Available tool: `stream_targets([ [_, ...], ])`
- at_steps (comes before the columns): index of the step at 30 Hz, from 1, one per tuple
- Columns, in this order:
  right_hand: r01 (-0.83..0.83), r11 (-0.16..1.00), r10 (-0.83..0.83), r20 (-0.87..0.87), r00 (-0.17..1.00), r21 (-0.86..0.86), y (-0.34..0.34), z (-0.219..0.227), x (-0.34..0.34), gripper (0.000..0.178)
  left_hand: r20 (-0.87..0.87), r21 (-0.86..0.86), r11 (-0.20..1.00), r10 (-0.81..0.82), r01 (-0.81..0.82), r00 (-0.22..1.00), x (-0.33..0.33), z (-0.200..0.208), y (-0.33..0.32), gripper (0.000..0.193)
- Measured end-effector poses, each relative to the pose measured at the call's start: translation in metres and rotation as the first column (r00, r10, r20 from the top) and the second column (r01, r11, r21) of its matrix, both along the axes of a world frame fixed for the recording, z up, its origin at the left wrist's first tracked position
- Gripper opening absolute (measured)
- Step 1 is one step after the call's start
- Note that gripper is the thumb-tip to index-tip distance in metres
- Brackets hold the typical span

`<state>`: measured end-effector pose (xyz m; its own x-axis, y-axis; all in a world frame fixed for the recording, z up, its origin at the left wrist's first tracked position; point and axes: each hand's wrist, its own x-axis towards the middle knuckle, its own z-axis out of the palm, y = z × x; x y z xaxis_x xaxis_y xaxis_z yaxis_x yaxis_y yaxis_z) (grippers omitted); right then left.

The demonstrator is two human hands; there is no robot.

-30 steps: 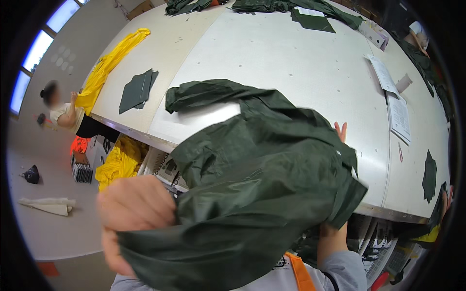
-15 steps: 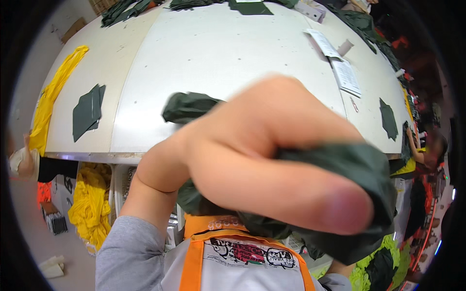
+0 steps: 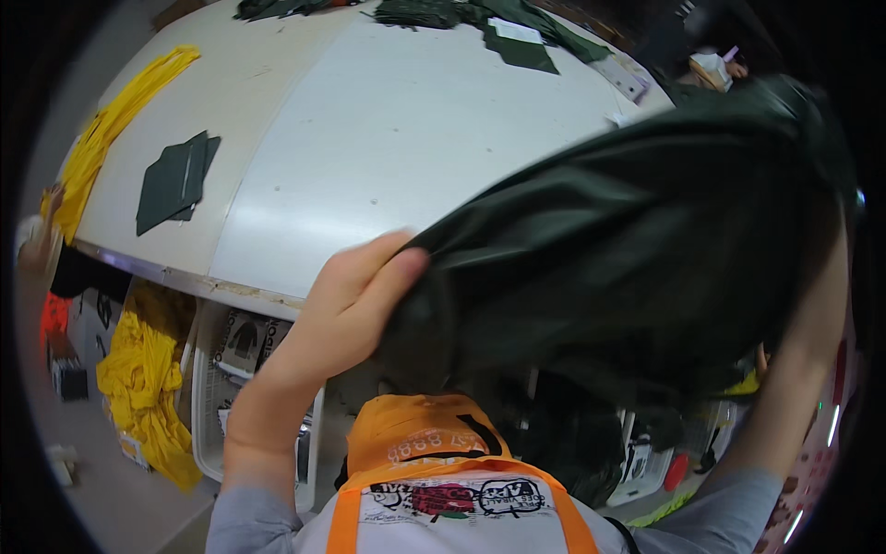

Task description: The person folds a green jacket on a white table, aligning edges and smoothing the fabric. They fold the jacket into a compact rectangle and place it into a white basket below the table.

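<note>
A large piece of dark green, slightly shiny cloth (image 3: pixel 591 268) stretches in the air in front of me, from the middle of the view to the upper right. Its left edge is pinched in my left hand (image 3: pixel 355 286), thumb on top, close to the table's front edge. My right forearm (image 3: pixel 803 360) rises along the right side to the raised far end of the cloth. Folds cover my right hand there, so its fingers do not show. The lower part of the cloth hangs in shadow above the orange apron (image 3: pixel 415 429) on my front.
The white table (image 3: pixel 341 157) carries flat dark green pieces (image 3: pixel 175 180), a long yellow strip (image 3: pixel 120 125) and dark green stacks (image 3: pixel 415 11) at the back. Below its edge are a white basket (image 3: pixel 198 397) and heaped yellow cloth (image 3: pixel 143 369). Another person's hand (image 3: pixel 53 198) is at far left.
The dark green cloth has gone from bunched near me to spread and lifted toward the upper right. The hand that filled the view has moved away. My head view has shifted and tilted.
</note>
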<state>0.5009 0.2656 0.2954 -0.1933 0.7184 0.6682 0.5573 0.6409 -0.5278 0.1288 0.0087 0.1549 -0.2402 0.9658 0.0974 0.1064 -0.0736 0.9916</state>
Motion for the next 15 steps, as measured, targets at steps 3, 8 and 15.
stream_targets([
  [3,-0.367,0.930,0.364,-0.087,0.927,-0.012,0.074,-0.031,-0.198,0.048,0.083,-0.128,0.936,0.341,-0.329,0.937,-0.028,-0.054,-0.070,0.025],
  [8,-0.576,0.816,0.556,-0.195,0.808,-0.060,0.139,-0.118,-0.420,0.055,0.408,-0.280,0.855,0.518,-0.437,0.752,-0.057,-0.163,-0.116,0.029],
  [15,-0.281,0.902,0.427,0.589,0.686,-0.327,0.119,-0.408,-0.376,0.066,-0.643,-0.141,0.541,0.586,-0.829,0.493,-0.131,-0.286,-0.091,0.064],
])
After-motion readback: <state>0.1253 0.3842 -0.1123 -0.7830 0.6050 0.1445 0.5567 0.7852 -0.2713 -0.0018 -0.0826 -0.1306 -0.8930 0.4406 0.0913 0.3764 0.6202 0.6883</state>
